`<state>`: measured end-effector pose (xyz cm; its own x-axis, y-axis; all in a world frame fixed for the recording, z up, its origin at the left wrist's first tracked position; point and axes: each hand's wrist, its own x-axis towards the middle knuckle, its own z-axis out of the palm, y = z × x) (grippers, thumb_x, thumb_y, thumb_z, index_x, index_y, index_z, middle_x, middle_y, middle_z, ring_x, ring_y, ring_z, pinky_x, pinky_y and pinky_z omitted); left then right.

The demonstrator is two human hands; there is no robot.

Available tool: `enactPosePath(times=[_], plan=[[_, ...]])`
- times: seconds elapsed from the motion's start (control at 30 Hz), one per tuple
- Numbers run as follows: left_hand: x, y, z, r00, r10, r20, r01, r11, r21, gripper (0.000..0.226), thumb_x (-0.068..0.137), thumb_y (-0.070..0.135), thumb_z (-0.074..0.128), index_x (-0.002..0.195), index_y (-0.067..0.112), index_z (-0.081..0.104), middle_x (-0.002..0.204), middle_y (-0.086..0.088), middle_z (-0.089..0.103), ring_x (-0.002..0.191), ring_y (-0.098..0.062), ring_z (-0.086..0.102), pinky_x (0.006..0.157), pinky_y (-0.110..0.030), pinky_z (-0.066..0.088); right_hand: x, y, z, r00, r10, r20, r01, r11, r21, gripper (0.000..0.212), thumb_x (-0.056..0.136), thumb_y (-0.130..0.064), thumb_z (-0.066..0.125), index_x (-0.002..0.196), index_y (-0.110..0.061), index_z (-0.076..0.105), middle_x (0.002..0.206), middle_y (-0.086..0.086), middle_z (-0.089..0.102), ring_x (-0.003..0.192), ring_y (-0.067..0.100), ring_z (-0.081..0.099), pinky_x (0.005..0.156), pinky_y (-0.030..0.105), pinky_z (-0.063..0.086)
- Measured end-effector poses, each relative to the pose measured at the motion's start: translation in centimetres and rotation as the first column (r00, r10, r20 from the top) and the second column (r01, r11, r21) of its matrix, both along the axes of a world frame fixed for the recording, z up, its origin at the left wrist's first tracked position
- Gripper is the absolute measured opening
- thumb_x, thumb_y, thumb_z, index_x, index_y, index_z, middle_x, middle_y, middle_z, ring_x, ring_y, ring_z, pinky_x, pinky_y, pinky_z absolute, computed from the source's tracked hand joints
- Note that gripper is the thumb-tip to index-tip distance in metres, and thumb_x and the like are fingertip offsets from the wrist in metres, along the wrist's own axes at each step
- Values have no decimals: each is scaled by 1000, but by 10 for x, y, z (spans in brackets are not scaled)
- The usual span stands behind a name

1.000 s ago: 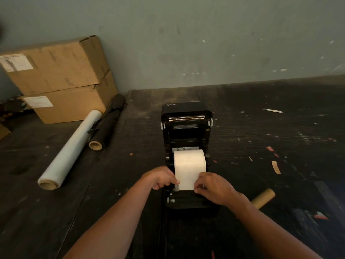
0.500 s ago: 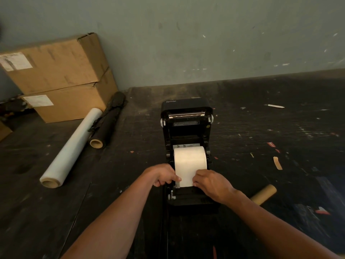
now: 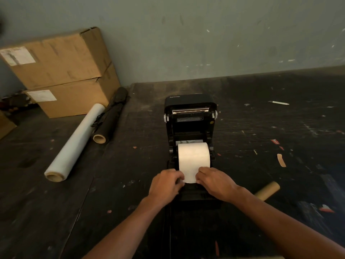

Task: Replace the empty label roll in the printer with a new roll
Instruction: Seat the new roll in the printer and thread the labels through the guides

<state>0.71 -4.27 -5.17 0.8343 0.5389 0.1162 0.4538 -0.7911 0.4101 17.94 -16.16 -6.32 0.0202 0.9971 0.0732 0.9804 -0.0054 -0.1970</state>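
Down in the open bay of the black Xprinter label printer (image 3: 190, 116) sits the new white label roll (image 3: 193, 156), its loose end drawn forward toward the front edge; the lid stands tipped back behind it, its metal bar catching the light; the left hand (image 3: 165, 185) pinches the left edge of that paper tail, fingers curled shut on it, and the right hand (image 3: 216, 182) pinches the right edge likewise, though from where I stand the fingertips are half hidden, so the exact grip is hard to make out; both forearms reach in from the near side. Just right of the printer, partly behind the right wrist, lies a bare brown cardboard core (image 3: 268, 190) on the dark, scuffed tabletop (image 3: 280, 137); well off to the left lie a roll of clear stretch film (image 3: 74, 144) and, just beside it, a black roll (image 3: 110, 122) on a cardboard tube; behind those, two stacked cardboard boxes (image 3: 61, 71) stand near the grey-green wall (image 3: 205, 34).
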Motion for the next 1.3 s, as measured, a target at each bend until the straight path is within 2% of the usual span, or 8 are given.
enactPosePath(times=[0.1, 0.33, 0.5, 0.6, 0.77, 0.97, 1.13, 1.3], plan=[[-1, -2, -7, 996, -86, -2, 86, 991, 106, 25, 91, 33, 59, 111, 23, 68, 96, 3, 62, 87, -15, 60, 66, -24, 41, 0, 0, 0, 1000, -3, 16, 3, 1000, -1, 22, 97, -29, 42, 108, -19, 58, 109, 1, 56, 95, 14, 55, 85, 29, 46], [8, 11, 3, 916, -333, -222, 390, 867, 310, 17, 93, 21, 55, 98, 15, 69, 94, -3, 59, 85, -19, 57, 66, -33, 49, -3, -1, 4, 1000, -18, 0, 18, 999, -37, 22, 97, -28, 43, 111, -19, 57, 112, 2, 56, 98, 15, 55, 88, 30, 46], [18, 10, 11, 858, -392, -331, 500, 783, 369, 21, 94, 20, 51, 88, 9, 68, 87, -6, 58, 77, -21, 56, 56, -32, 38, -3, -1, 6, 1000, -21, -18, 21, 999, -38, 22, 97, -27, 42, 111, -19, 57, 111, 2, 56, 96, 13, 55, 87, 28, 45], [22, 3, 14, 824, -383, -418, 543, 746, 386, 9, 89, 12, 58, 88, 6, 66, 87, -8, 58, 75, -22, 55, 55, -32, 35, -3, -2, 4, 1000, -25, -18, 25, 999, -25, 21, 97, -27, 42, 109, -18, 57, 109, 2, 57, 94, 13, 55, 84, 27, 45], [25, -6, 15, 833, -339, -437, 511, 775, 372, 8, 85, 7, 61, 91, 3, 66, 90, -11, 58, 76, -25, 57, 56, -33, 37, -3, -2, 4, 1000, -27, -10, 26, 1000, -16, 22, 97, -29, 42, 109, -18, 57, 110, 2, 57, 95, 14, 56, 84, 27, 44], [22, -11, 15, 891, -285, -354, 401, 858, 320, 21, 93, 13, 48, 93, 3, 66, 93, -12, 57, 79, -27, 58, 60, -38, 43, -2, -9, 7, 1000, -12, -8, 12, 1000, 2, 34, 94, -39, 46, 121, -19, 54, 119, 0, 54, 105, 15, 55, 91, 31, 46], [20, -14, 13, 927, -247, -281, 327, 900, 287, 21, 90, 17, 49, 82, 6, 65, 82, -6, 53, 71, -23, 56, 55, -32, 34, -3, -13, 7, 995, 1, 99, -3, 1000, 29, 26, 97, -30, 43, 114, -19, 59, 115, 2, 58, 99, 16, 57, 89, 30, 46], [17, -23, 10, 964, -174, -203, 224, 940, 259, 17, 88, 19, 52, 79, 8, 62, 83, -3, 53, 71, -22, 58, 53, -31, 31, -10, -16, 7, 983, 8, 185, -5, 1000, -17, 20, 90, -18, 55, 110, -18, 59, 110, 4, 60, 97, 18, 58, 88, 30, 44]])
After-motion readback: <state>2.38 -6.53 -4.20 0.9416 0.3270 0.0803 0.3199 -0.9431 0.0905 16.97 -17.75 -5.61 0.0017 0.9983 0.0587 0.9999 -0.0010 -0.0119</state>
